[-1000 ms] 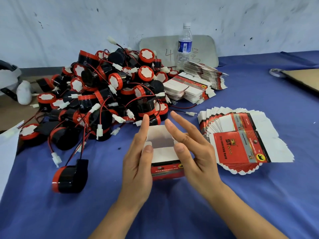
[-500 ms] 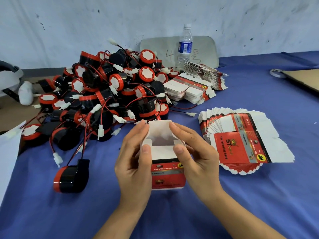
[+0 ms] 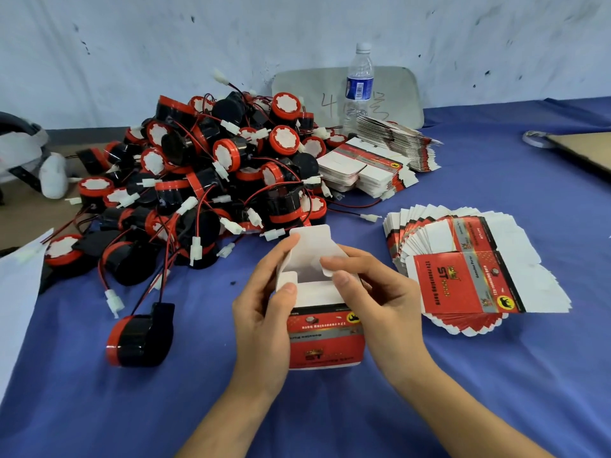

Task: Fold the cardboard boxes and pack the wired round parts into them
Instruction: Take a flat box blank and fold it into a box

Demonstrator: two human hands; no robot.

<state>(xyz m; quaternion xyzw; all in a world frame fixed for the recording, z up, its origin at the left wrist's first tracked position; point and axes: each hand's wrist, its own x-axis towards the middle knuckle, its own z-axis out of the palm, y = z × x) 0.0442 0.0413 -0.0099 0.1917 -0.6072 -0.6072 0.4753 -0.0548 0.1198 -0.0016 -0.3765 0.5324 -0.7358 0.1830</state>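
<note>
In the lower middle of the frame, the left hand [image 3: 264, 319] and the right hand [image 3: 380, 302] grip a red cardboard box [image 3: 325, 335], fingers curled round its sides and thumbs pressing the white side flaps inward. The pile of wired round parts [image 3: 211, 180] lies in the upper left.

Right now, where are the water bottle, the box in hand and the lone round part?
water bottle [image 3: 359, 88]: head view, blue label.
box [image 3: 325, 342]: head view, red front panel.
lone round part [image 3: 145, 338]: head view, black body.
</note>
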